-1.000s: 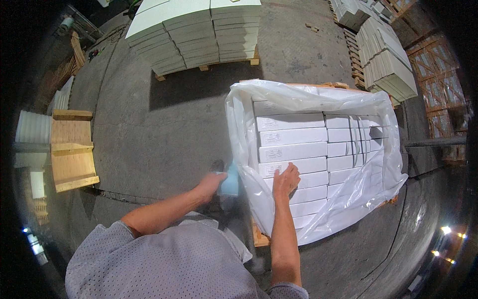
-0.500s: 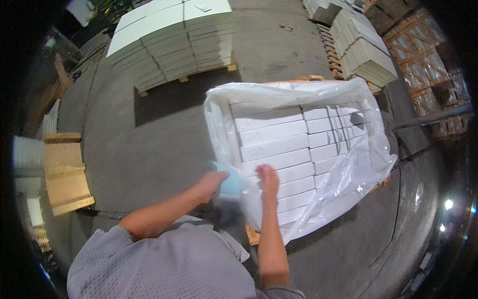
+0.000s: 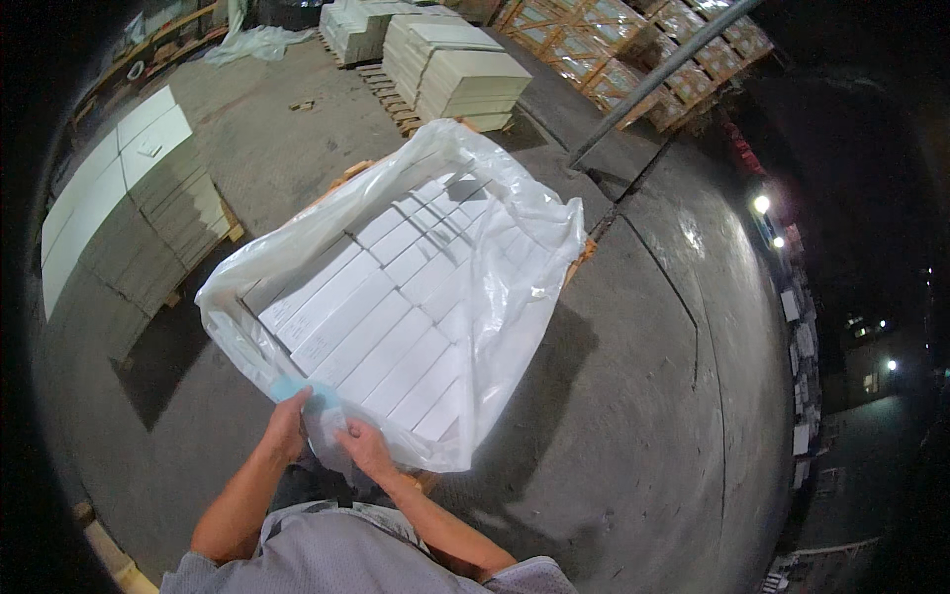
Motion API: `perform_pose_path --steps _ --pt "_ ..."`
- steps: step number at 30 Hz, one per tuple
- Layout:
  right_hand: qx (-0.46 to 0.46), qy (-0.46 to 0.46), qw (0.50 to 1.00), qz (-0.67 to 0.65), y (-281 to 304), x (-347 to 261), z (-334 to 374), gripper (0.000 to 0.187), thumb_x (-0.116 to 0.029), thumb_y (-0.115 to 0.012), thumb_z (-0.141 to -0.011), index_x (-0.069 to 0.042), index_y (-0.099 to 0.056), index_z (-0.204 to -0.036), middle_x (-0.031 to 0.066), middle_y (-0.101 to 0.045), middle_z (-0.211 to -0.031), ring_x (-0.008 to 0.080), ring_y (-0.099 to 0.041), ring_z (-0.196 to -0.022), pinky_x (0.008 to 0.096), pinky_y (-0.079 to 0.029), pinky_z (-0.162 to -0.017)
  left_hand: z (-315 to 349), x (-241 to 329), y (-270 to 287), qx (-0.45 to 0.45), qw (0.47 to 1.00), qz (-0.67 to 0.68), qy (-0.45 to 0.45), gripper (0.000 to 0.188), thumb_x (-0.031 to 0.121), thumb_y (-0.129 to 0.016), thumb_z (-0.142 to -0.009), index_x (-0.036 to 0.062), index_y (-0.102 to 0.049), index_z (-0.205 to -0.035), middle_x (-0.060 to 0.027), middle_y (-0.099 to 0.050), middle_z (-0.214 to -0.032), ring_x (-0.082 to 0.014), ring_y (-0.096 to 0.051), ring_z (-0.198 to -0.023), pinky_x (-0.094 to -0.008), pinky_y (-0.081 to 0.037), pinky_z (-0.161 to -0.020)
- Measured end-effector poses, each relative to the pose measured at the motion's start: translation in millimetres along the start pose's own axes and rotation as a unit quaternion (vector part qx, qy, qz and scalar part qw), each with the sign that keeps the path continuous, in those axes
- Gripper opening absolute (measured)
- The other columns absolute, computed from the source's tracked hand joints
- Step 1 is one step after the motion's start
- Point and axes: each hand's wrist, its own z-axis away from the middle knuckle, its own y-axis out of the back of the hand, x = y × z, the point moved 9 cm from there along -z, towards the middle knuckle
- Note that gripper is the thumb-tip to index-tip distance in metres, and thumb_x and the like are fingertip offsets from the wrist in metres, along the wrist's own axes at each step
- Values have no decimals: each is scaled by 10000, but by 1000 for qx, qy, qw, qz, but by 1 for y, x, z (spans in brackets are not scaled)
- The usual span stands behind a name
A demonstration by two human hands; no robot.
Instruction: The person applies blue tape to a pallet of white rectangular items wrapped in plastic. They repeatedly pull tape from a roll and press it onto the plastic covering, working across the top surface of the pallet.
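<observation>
A thin sheet, light blue at its top and whitish lower down (image 3: 323,428), lies against the near left corner of a clear plastic liner (image 3: 237,342). My left hand (image 3: 287,424) is closed on its left edge, the thumb near the blue part. With fingers curled, my right hand (image 3: 366,450) grips its right side; whether liner film is caught there too, I cannot tell. The liner stands up around rows of long white boxes (image 3: 361,337) on a wooden pallet, mostly hidden beneath. Dark straps lie across the boxes at the far end.
A stack of pale boards (image 3: 129,198) rests on a pallet to the left. Further pale stacks (image 3: 455,74) stand at the back, beside wooden crates (image 3: 584,49). A grey pole (image 3: 663,84) slants across the far right. Grey concrete floor (image 3: 633,426) extends right of the pallet.
My view has turned right, so the pallet now appears lower and further left. My right hand has come from over the boxes to grip the sheet. My left hand still holds it.
</observation>
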Motion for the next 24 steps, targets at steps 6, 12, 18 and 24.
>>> perform_pose_path --steps 6,12,18,24 --pt "85 84 993 14 20 -27 16 374 -298 -665 -915 -48 -634 -1192 150 -706 -977 202 -672 -851 341 -524 -779 27 11 -15 37 981 -163 -96 280 267 -617 -918 -3 -668 -967 -36 -629 -827 -160 -553 -699 -328 -426 -619" --pt "158 212 952 156 26 -61 19 423 -256 -695 -882 -104 -590 -1263 146 -682 -1028 279 -677 -833 364 -540 -751 25 12 -17 9 978 -167 -124 268 251 -622 -908 -6 -679 -958 -51 -637 -820 -160 -548 -672 -325 -423 -604" --pt "157 254 930 216 15 -64 14 365 -213 -709 -855 -111 -629 -1196 144 -677 -1011 317 -666 -874 395 -540 -767 9 -5 -9 -26 993 -70 -87 307 305 -604 -911 15 -668 -985 -45 -637 -827 -177 -566 -697 -350 -433 -615" --pt "141 277 922 233 6 -61 18 314 -196 -668 -881 -33 -650 -1149 161 -668 -1057 315 -644 -967 411 -504 -860 6 -14 13 41 983 -155 -93 316 347 -622 -904 37 -663 -945 -24 -592 -850 -160 -508 -757 -358 -425 -680"
